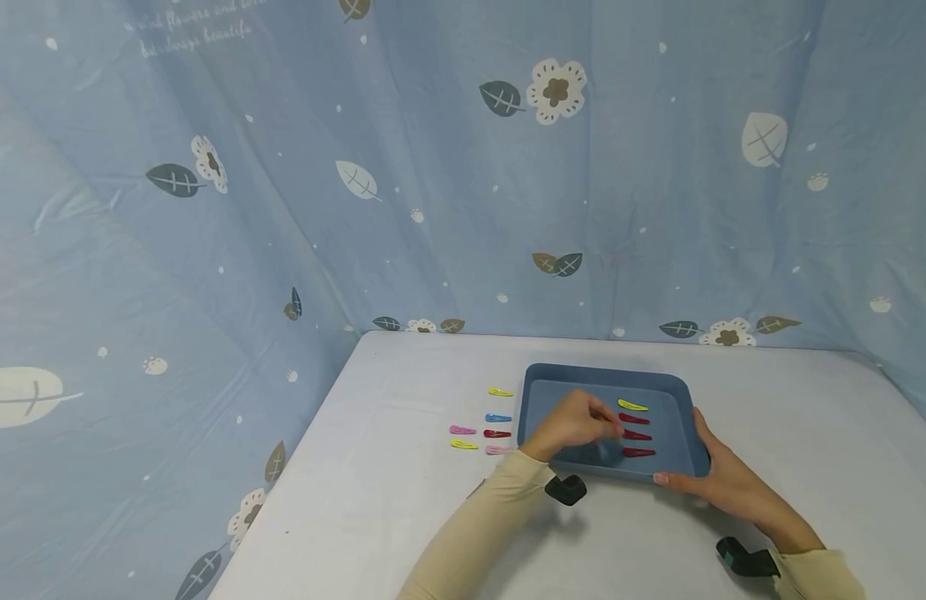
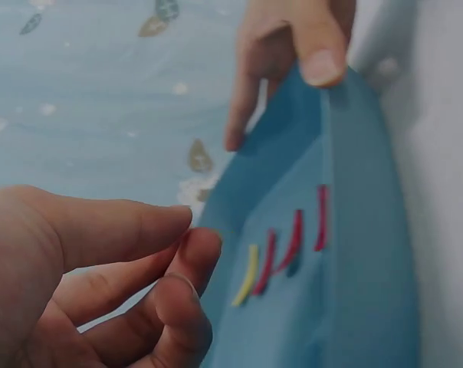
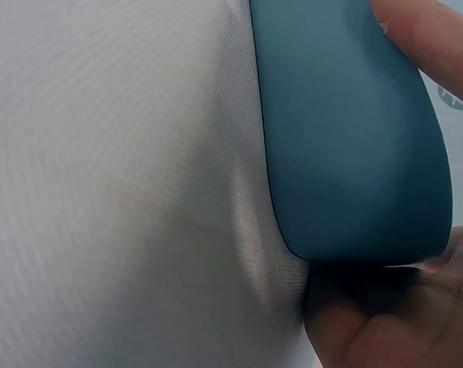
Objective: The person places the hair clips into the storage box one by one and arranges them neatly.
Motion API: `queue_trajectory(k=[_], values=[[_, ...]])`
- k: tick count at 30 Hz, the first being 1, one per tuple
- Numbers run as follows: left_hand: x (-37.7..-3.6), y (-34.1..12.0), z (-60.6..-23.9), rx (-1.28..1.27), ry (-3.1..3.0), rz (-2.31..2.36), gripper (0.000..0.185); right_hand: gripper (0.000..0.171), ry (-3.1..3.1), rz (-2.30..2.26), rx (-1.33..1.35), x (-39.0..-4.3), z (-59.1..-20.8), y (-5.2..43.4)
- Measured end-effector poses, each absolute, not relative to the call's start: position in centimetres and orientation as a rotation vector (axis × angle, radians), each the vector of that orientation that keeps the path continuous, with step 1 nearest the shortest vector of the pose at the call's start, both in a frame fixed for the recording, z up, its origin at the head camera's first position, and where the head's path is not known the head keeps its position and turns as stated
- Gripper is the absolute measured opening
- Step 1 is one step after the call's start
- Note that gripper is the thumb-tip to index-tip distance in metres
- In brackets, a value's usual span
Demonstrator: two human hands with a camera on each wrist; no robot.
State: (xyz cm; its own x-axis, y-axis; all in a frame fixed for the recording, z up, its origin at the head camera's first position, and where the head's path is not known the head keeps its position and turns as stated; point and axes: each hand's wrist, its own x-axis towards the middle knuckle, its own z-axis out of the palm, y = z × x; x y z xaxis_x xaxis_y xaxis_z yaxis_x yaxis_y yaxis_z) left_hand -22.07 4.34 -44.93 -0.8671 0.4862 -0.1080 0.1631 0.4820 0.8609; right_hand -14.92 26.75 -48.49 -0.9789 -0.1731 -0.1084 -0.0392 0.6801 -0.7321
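Note:
Above the blue-grey tray (image 1: 583,377), my left hand (image 1: 578,421) has its fingers curled, thumb and forefinger tips together; the left wrist view shows nothing between them. Beneath and beside those fingertips lie hair clips in a column on the tray floor: a yellow hair clip (image 1: 633,406) at the back, then three red hair clips (image 1: 638,452). In the left wrist view the same red clips (image 2: 293,241) show past the fingertips. My right hand (image 1: 733,479) grips the tray's near right corner, thumb on the front wall (image 3: 346,153) and fingers along the right side.
Left of the tray, several more clips lie on the white table (image 1: 372,467): a yellow clip (image 1: 501,392) at the back, a blue clip (image 1: 498,418), a red clip (image 1: 497,433), pink clips (image 1: 463,430) and another yellow clip (image 1: 464,444). A patterned blue curtain (image 1: 447,208) hangs behind.

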Motion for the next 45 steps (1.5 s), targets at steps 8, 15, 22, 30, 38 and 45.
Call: queue_trajectory(k=[8, 15, 22, 30, 38, 45], values=[[-22.3, 1.9, -42.8, 0.649, 2.377, 1.427, 0.009, 0.104, 2.719, -1.181, -0.175, -14.8, -48.4, 26.8], [-22.3, -0.8, -41.4, 0.664, 2.420, 1.458, 0.011, 0.104, 2.728, -1.194, -0.184, -14.8, -48.6, 26.8], [-21.1, -3.1, -39.2, 0.640, 2.475, 1.516, 0.017, 0.104, 2.743, -1.183, -0.184, -14.9, -48.6, 26.8], [-20.7, -6.7, -38.2, 0.604, 2.437, 1.621, 0.016, 0.105, 2.726, -1.135, -0.158, -15.1, -48.7, 26.8], [-22.2, -9.7, -40.1, 0.501, 2.499, 1.698, 0.023, 0.102, 2.678, -1.164, -0.184, -14.9, -48.4, 26.9], [-21.8, -11.0, -39.5, 0.454, 2.561, 1.727, 0.020, 0.102, 2.670, -1.190, -0.184, -14.9, -48.4, 26.8]])
